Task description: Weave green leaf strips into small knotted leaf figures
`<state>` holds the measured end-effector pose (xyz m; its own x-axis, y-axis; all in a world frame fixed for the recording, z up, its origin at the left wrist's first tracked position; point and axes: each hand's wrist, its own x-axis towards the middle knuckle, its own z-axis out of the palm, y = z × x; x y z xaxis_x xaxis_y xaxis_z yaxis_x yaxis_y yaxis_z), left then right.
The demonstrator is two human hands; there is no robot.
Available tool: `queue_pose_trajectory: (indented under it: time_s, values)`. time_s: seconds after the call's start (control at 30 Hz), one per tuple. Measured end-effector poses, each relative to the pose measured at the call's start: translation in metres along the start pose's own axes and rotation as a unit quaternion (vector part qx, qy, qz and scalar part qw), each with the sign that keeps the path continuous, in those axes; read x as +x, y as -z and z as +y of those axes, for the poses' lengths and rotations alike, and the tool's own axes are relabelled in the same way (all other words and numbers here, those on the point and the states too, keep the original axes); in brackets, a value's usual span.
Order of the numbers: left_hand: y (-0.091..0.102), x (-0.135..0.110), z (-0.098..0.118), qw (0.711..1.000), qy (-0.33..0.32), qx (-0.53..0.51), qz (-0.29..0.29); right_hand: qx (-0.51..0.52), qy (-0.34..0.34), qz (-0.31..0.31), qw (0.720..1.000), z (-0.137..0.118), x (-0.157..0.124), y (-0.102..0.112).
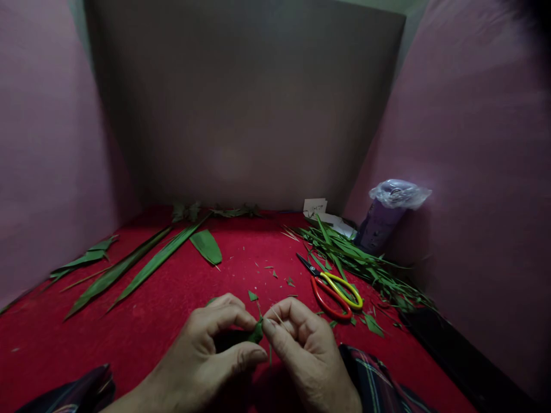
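Note:
Low in the picture, my left hand [210, 347] and my right hand [303, 347] meet over a red cloth [163, 310]. Both are closed in a pinch on a small folded piece of green leaf [257, 331] held between them. A thin pale sliver sticks out by my right forefinger. Most of the leaf piece is hidden by my fingers.
Scissors [333, 287] with one red and one yellow handle lie just right of my hands. Behind them is a heap of cut leaf strips [357, 261] and a wrapped purple container [383, 218]. Long green leaves [146, 264] lie at the left. Pink walls close in both sides.

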<state>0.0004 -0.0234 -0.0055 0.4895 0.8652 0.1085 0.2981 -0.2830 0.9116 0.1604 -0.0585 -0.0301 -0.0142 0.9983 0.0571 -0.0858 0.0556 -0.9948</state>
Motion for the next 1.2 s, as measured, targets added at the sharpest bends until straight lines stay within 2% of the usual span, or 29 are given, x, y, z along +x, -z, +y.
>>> queue_pose_trajectory:
  time_s: [0.1,0.2,0.37,0.47,0.7,0.93,1.03,1.2]
  values:
    - [-0.001,0.0,0.001,0.999,-0.028,0.023,-0.018,-0.01,0.01,0.01,1.0,0.002,0.0,-0.001]
    - [-0.002,0.0,0.002,0.999,-0.036,-0.005,-0.021,0.001,0.009,0.013,1.0,0.0,-0.001,-0.002]
    - [-0.004,-0.001,0.003,0.986,0.056,-0.152,-0.036,0.038,0.013,0.021,0.999,-0.008,-0.003,-0.003]
    - [-0.004,-0.001,-0.001,0.978,0.07,-0.19,-0.048,0.032,0.006,0.018,0.999,-0.008,-0.004,-0.003]
    - [-0.002,0.0,-0.005,0.98,0.088,-0.177,-0.031,0.003,-0.005,0.019,1.0,-0.009,-0.004,-0.003]
    - [-0.002,0.001,-0.004,0.974,0.105,-0.191,-0.07,-0.006,-0.022,0.031,0.999,-0.011,-0.005,-0.004]
    - [-0.004,0.001,-0.004,0.967,0.124,-0.21,-0.07,-0.018,-0.017,0.037,0.999,-0.009,-0.005,-0.004]
    - [-0.005,0.0,-0.009,0.963,0.112,-0.234,-0.067,-0.025,-0.019,0.036,0.999,-0.008,-0.005,-0.003]
